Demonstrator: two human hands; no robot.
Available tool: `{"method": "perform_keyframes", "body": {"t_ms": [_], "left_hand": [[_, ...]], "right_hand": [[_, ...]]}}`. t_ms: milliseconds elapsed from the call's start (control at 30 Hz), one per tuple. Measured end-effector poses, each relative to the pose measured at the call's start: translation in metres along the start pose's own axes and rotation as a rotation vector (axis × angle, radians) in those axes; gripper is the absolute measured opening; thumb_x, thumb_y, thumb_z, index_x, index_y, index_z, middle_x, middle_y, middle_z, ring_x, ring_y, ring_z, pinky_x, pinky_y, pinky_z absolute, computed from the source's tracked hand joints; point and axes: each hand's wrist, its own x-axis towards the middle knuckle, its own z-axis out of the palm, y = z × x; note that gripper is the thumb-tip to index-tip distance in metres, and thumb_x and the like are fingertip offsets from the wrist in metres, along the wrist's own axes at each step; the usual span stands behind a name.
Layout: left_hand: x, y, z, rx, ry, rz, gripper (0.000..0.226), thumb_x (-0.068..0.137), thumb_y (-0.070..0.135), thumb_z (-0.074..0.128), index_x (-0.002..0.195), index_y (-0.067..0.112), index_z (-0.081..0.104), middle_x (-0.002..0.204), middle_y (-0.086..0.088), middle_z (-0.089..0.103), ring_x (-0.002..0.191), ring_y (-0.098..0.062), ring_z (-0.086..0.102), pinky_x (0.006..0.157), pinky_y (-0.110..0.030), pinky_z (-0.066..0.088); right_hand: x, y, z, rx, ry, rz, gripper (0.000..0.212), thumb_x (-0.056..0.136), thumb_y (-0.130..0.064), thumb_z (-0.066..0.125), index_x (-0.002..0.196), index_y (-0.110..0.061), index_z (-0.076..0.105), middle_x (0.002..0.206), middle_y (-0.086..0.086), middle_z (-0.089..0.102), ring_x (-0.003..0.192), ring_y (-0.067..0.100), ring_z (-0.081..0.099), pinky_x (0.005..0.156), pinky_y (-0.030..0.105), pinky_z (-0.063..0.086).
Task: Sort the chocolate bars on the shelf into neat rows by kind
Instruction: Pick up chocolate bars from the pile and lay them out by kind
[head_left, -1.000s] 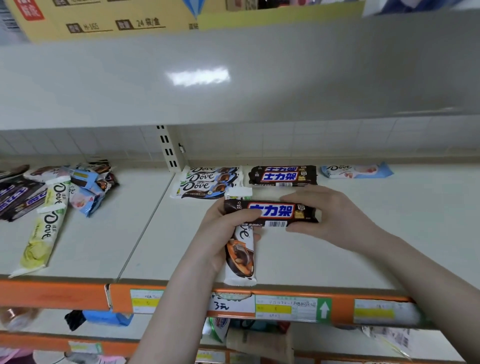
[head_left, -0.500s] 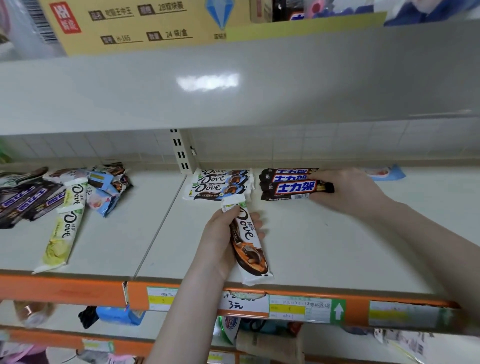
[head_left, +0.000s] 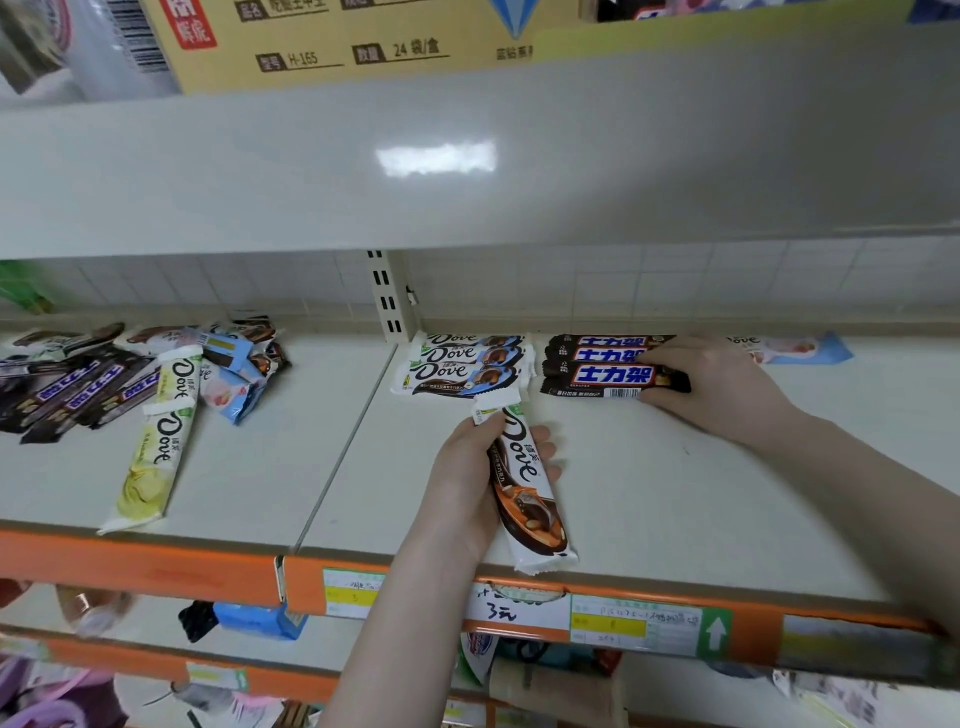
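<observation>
Grip check, head view: your right hand (head_left: 722, 387) pinches the front dark bar (head_left: 615, 379) at its far-right stack; your left hand (head_left: 467, 478) holds a white Dove bar (head_left: 524, 483) near the Dove row (head_left: 465, 364). Left: the mixed pile (head_left: 135, 379) on the shelf (head_left: 675, 493), far left, remains unsorted.

"Dove" on white bar (head_left: 524, 467); "士力架" on brown bars (head_left: 613, 375); "H-165" on carton (head_left: 332, 47).
</observation>
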Motion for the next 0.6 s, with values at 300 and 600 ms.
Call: {"method": "perform_keyframes", "body": {"t_ms": [300, 600], "left_hand": [[0.004, 0.001, 0.001, 0.005, -0.104, -0.044, 0.033, 0.097, 0.014, 0.037, 0.121, -0.005, 0.05, 0.079, -0.016, 0.069, 0.063, -0.023, 0.069, 0.057, -0.035, 0.059], [0.007, -0.008, 0.026, 0.417, -0.276, 0.009, 0.011, 0.087, 0.007, 0.06, 0.084, 0.007, 0.07, 0.076, -0.01, 0.073, 0.068, -0.021, 0.071, 0.059, -0.029, 0.056]], "right_hand": [[0.001, 0.002, 0.002, -0.003, -0.022, 0.059, 0.037, 0.077, -0.021, 0.072, 0.109, -0.006, 0.065, 0.106, 0.017, 0.065, 0.097, 0.035, 0.057, 0.086, 0.04, 0.044], [-0.028, -0.01, -0.049, 0.453, 0.044, 0.265, 0.019, 0.085, -0.016, 0.061, 0.103, -0.019, 0.068, 0.089, 0.005, 0.07, 0.072, 0.016, 0.06, 0.073, 0.031, 0.047]]}}
